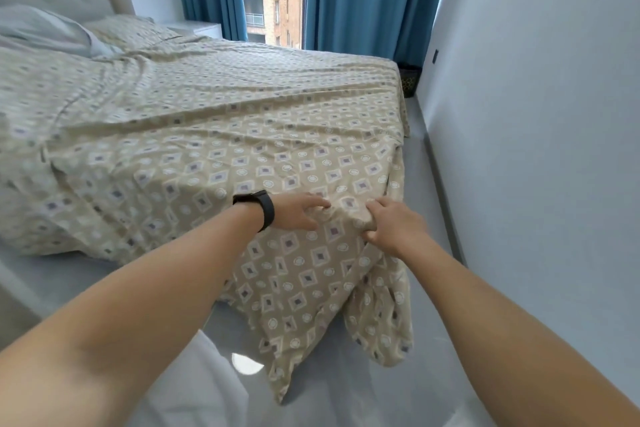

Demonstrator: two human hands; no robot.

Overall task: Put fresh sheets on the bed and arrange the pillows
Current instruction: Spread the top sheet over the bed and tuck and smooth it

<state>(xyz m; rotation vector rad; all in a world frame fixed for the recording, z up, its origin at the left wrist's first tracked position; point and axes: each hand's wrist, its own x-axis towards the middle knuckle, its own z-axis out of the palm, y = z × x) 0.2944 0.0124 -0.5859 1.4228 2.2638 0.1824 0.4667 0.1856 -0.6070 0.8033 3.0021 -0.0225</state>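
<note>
At the bed's foot corner, the right hand (391,230) pinches the beige diamond-patterned cotton sheet (214,135) while the left hand (299,211) presses it with released grip; tucking the corner seems next.

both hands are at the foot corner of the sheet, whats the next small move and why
Probably draw the corner down and tuck it under: the patterned sheet hangs loose past the bed's corner, bunched under the right hand, with the left hand resting beside it.
</note>
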